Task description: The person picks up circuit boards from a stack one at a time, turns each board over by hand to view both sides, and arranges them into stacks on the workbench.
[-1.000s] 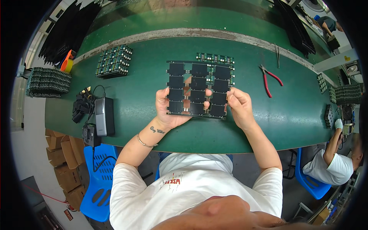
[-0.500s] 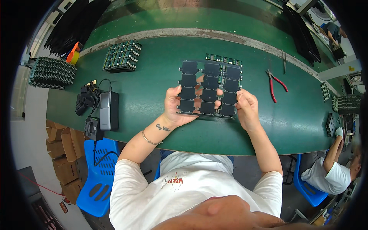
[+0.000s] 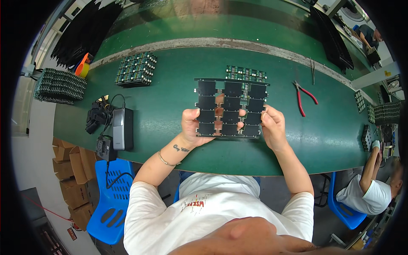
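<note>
A panel of circuit boards (image 3: 232, 103), with black rectangular blocks in a grid and open gaps between them, is held up over the table by both hands. My left hand (image 3: 192, 126) grips its left near corner, thumb on the edge and fingers underneath. My right hand (image 3: 274, 127) holds the right edge near the same end. Fingertips show through the gaps from below. Just beyond the panel, another green board (image 3: 246, 73) with small components lies on the table, partly hidden by it.
The green table (image 3: 170, 93) bears a board stack (image 3: 136, 69), another stack (image 3: 59, 86) at far left, a grey power device (image 3: 123, 128) with cables, red-handled cutters (image 3: 302, 97) and tweezers (image 3: 313, 71). A co-worker (image 3: 367, 191) sits at the right, near more board stacks.
The panel has tilted a little, so its far edge now shows as a dark strip. Both hands keep their grip. The whole view has shifted slightly.
</note>
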`<state>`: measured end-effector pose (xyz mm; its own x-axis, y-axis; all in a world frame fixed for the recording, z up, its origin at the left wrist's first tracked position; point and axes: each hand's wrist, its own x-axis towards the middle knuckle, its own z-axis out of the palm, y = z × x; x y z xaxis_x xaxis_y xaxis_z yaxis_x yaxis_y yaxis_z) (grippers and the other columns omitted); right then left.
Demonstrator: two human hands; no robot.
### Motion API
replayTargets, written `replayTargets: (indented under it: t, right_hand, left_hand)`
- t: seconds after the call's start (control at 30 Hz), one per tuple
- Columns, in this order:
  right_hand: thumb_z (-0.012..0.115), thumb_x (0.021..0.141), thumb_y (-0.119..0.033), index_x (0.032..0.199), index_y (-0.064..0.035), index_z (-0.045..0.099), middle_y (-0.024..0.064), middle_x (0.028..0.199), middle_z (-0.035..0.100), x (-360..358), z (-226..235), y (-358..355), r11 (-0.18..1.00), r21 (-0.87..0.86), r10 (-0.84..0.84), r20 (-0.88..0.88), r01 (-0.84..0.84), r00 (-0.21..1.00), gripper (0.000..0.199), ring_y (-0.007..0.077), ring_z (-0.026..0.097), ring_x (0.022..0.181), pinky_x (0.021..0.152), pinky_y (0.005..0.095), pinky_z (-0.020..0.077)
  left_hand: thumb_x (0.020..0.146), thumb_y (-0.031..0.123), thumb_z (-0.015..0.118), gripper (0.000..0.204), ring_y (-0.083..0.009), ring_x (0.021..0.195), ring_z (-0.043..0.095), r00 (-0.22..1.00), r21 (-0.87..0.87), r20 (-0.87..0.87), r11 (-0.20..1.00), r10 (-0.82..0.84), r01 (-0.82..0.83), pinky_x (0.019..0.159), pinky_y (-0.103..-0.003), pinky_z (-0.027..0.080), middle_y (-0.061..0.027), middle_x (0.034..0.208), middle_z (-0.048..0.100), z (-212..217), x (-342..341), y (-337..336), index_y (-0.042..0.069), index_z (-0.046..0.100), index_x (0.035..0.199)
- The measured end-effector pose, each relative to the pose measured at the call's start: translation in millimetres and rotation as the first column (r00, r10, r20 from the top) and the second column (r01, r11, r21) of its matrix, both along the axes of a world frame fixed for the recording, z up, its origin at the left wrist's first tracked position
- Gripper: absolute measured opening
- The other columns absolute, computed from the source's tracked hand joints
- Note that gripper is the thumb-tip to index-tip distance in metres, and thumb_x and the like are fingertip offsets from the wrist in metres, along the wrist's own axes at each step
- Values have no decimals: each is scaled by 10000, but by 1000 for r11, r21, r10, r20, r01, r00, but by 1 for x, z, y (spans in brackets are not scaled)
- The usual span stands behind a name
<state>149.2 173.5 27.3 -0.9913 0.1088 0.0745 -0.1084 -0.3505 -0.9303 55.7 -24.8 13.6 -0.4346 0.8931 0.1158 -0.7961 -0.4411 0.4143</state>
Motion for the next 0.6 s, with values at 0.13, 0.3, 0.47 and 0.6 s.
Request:
replayTargets:
  t: [0.13,0.3,0.47,0.6]
  right_hand:
    - [524,882,-141,822,-21,564,12,728,503,-1,-4,1,1000,15,8,-5,-8,1000,140,92,452,639,588,225,419]
    - [497,865,-217,1027,42,561,99,875,640,-2,-14,4,999,38,30,5,-31,1000,313,135,597,683,646,212,472]
    - [481,865,-228,1046,53,550,150,971,647,-2,-16,6,998,70,11,17,-12,1000,341,186,645,753,683,246,509]
    - [465,868,-228,1035,41,555,124,913,648,-3,-11,3,999,46,-11,82,7,997,329,159,628,717,644,222,493]
  left_hand:
    - [684,428,547,639,-436,1146,446,999,2,-46,1000,-1,1,1003,-540,303,-283,1303,420,-1,0,-1,231,491,1290]
    - [672,423,555,637,-429,1175,436,1000,-41,-27,999,14,-15,1014,-551,292,-283,1312,415,-4,1,-4,226,505,1275]
    - [677,417,559,697,-420,1189,437,999,-49,-36,999,-5,3,1022,-549,290,-271,1323,410,-5,1,-2,220,433,1333]
    - [747,498,540,746,-409,1173,460,996,-175,-46,981,73,-80,1020,-527,314,-263,1332,401,-31,-1,-6,212,314,1399]
